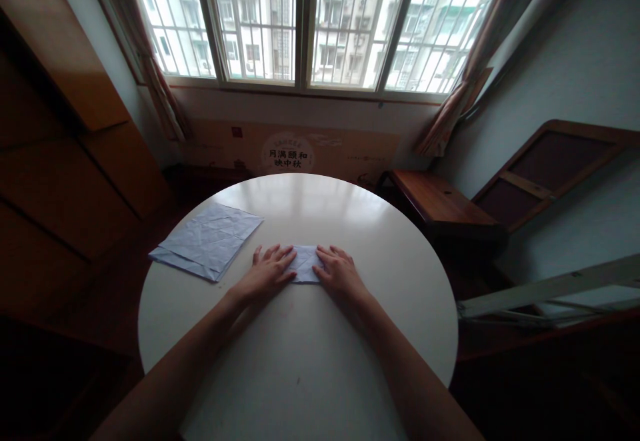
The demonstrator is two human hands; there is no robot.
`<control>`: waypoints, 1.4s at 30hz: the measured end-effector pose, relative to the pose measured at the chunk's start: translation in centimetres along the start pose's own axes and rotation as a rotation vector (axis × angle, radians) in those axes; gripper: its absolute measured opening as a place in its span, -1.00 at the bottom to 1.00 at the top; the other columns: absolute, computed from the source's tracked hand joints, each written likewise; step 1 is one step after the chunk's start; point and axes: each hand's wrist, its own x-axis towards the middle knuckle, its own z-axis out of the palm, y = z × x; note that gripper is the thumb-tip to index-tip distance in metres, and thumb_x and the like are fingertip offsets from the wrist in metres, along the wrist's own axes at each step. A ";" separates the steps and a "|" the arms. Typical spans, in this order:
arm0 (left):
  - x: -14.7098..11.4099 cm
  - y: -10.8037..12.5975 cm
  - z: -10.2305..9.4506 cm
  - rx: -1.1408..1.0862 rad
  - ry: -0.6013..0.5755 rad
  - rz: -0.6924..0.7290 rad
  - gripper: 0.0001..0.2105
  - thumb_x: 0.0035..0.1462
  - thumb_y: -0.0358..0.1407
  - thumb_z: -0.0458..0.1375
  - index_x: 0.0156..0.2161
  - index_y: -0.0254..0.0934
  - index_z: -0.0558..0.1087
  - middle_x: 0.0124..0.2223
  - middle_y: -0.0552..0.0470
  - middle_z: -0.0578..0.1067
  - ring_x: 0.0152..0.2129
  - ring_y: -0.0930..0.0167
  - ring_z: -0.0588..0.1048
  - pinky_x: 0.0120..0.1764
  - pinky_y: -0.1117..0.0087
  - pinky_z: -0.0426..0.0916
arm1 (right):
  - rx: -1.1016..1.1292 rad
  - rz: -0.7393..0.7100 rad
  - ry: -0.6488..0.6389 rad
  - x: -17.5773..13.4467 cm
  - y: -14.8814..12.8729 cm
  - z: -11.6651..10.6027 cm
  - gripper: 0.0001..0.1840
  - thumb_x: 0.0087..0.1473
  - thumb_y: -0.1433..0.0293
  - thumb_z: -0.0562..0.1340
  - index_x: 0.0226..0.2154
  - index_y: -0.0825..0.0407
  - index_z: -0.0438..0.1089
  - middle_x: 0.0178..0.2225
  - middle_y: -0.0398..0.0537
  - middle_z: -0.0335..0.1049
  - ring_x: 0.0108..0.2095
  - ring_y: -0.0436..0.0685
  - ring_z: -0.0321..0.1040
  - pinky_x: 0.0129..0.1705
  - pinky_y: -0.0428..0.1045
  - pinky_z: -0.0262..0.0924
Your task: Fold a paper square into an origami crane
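Observation:
A small folded sheet of paper lies flat near the middle of the white round table. My left hand rests on its left end, palm down with the fingers stretched out. On the right end lies my right hand, its fingers also extended and pressing flat. Both ends of the paper are hidden under the hands. To the left, a stack of larger creased paper sheets lies by the table's edge, apart from my left hand.
Behind the table, a printed cardboard panel stands below a barred window. A wooden bench is at the right, near a leaning framed panel. Wooden cabinets line the left side.

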 end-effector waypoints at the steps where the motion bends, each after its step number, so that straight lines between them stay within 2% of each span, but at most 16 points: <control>1: 0.0 0.0 0.0 0.002 0.002 -0.003 -0.50 0.26 -0.06 -0.09 0.27 -0.06 0.09 0.32 -0.04 0.09 0.26 0.11 0.00 0.18 -0.16 -0.27 | -0.001 0.001 -0.001 0.0 0.0 -0.1 -0.46 0.13 0.20 0.12 0.15 -0.02 0.24 0.21 -0.07 0.16 0.23 0.26 -0.02 0.23 0.17 -0.17; 9: 0.3 -0.7 0.9 -0.033 0.068 0.014 -0.50 0.23 -0.04 -0.04 0.24 -0.05 0.15 0.30 -0.08 0.14 0.23 0.07 0.06 0.17 -0.17 -0.20 | -0.045 0.042 0.041 0.0 0.4 -0.5 -0.48 0.12 0.19 0.15 0.10 0.04 0.30 0.22 0.10 0.13 0.20 0.25 0.03 0.20 0.14 -0.10; 15: 0.2 -0.9 0.9 -0.041 0.090 0.016 -0.51 0.21 -0.05 -0.01 0.23 -0.06 0.19 0.29 -0.10 0.17 0.22 0.06 0.09 0.16 -0.17 -0.14 | -0.039 0.039 0.058 0.1 0.9 0.0 -0.49 0.11 0.18 0.16 0.10 0.01 0.30 0.21 0.09 0.14 0.20 0.24 0.03 0.19 0.14 -0.10; 22: 0.2 -1.5 0.9 -0.052 0.017 0.039 -0.48 0.22 -0.08 -0.01 0.26 -0.06 0.12 0.32 -0.11 0.10 0.25 0.05 0.02 0.15 -0.19 -0.11 | -0.033 0.042 0.062 0.1 1.0 0.1 -0.47 0.09 0.19 0.18 0.10 0.02 0.30 0.20 0.08 0.14 0.20 0.25 0.03 0.19 0.14 -0.10; 27: 0.3 -2.0 0.7 -0.068 0.052 0.044 -0.51 0.19 -0.08 0.06 0.21 -0.05 0.22 0.29 -0.08 0.17 0.23 0.07 0.09 0.16 -0.13 -0.04 | -0.024 0.046 0.055 0.1 0.8 0.0 -0.47 0.10 0.19 0.18 0.10 0.02 0.29 0.21 0.10 0.14 0.20 0.25 0.03 0.18 0.16 -0.10; 30: 0.2 -2.4 0.4 -0.092 0.113 0.059 -0.56 0.16 -0.11 0.10 0.15 -0.07 0.32 0.23 -0.07 0.27 0.19 0.11 0.17 0.15 -0.04 0.05 | -0.022 0.052 0.046 0.1 0.7 -0.1 -0.48 0.09 0.19 0.18 0.10 0.00 0.30 0.21 0.09 0.14 0.20 0.26 0.03 0.18 0.17 -0.10; 34: 0.4 -2.8 0.3 -0.148 0.285 0.074 -0.69 0.17 -0.24 0.11 0.03 -0.15 0.43 0.08 -0.06 0.45 0.06 0.25 0.35 0.11 0.12 0.18 | -0.024 0.046 0.048 0.0 0.7 -0.2 -0.48 0.10 0.20 0.17 0.10 0.01 0.30 0.21 0.10 0.13 0.20 0.26 0.03 0.18 0.16 -0.10; 37: 0.7 -2.9 0.2 -0.196 0.390 0.068 -0.75 0.17 -0.35 0.07 -0.05 -0.19 0.48 -0.03 -0.05 0.51 -0.05 0.31 0.43 0.06 0.18 0.25 | -0.017 0.047 0.042 0.0 0.8 -0.2 -0.48 0.10 0.19 0.17 0.10 -0.01 0.29 0.21 0.09 0.13 0.20 0.26 0.03 0.18 0.17 -0.10; 42: 0.8 -2.6 0.0 -0.268 0.451 0.130 -0.79 0.16 -0.32 0.12 -0.10 -0.22 0.49 -0.08 -0.05 0.52 -0.10 0.31 0.44 0.02 0.21 0.29 | -0.019 0.050 0.039 0.1 0.9 -0.1 -0.46 0.10 0.18 0.18 0.11 0.00 0.28 0.21 0.09 0.13 0.20 0.25 0.02 0.19 0.16 -0.10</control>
